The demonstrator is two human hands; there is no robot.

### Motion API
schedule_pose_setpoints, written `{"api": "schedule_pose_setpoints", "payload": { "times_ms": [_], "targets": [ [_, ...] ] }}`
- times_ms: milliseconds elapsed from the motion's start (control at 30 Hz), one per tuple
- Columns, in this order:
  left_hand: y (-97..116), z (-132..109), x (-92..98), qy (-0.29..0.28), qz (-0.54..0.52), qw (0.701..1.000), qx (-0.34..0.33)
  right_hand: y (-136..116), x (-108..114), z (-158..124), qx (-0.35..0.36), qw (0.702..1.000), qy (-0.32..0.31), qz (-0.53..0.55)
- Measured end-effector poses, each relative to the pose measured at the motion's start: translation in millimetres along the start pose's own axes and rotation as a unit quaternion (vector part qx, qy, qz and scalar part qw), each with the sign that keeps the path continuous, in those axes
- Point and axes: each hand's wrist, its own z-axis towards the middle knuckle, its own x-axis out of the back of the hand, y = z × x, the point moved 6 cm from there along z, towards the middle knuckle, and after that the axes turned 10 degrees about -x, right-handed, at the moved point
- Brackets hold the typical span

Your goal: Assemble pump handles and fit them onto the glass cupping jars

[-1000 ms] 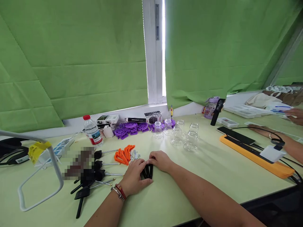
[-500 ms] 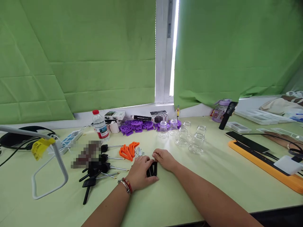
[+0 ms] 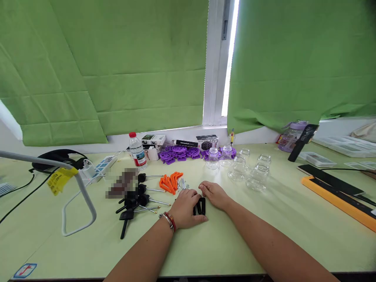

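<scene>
Several short black bars lie side by side on the table. My left hand is cupped over them from the left, its thumb along their near ends and its fingers at the far ends; part of the row is hidden under the palm. Close to their far right corner is my right hand, fingers curled together; what its fingertips may hold is hidden. Just beyond my hands are silver screws and orange angled pieces. Black-ended parts with metal rods lie to the left.
Clear glass jars stand right of centre. Purple wheel-shaped pieces, boxes and a water bottle line the back. A grey metal frame rises at left. An orange-and-black bar lies at right.
The view has shifted left, so everything sits farther right in the picture. My hands stay around the black bars, almost unchanged in pose.
</scene>
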Motion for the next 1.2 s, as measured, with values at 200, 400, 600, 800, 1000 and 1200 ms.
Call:
{"api": "schedule_pose_setpoints", "payload": {
  "times_ms": [200, 400, 600, 800, 1000, 1200],
  "targets": [
    [-6.0, 1.5, -1.4, 0.002, 0.003, 1.000, 0.011, -1.2, 1.8, -2.3, -0.001, 1.000, 0.002, -0.007],
    [-2.4, 7.7, -3.4, -0.022, 0.028, 0.999, -0.016, 0.9, 3.2, 0.7, -0.003, 1.000, 0.021, 0.013],
    [5.2, 13.0, -6.4, -0.036, 0.037, 0.998, -0.040, 0.7, 4.9, -0.3, -0.009, 0.999, 0.029, 0.012],
    [4.3, 13.0, -8.0, -0.048, 0.027, 0.998, -0.044, -1.8, 5.0, -0.6, -0.004, 1.000, 0.028, 0.008],
    [4.0, 12.6, -8.3, -0.054, 0.036, 0.997, -0.042, -1.9, 4.6, -0.9, 0.011, 0.999, 0.038, 0.013],
    [1.7, 12.0, -2.1, -0.031, 0.029, 0.999, -0.021, -1.1, 4.2, -1.9, 0.003, 0.999, 0.027, 0.027]
  ]
}}
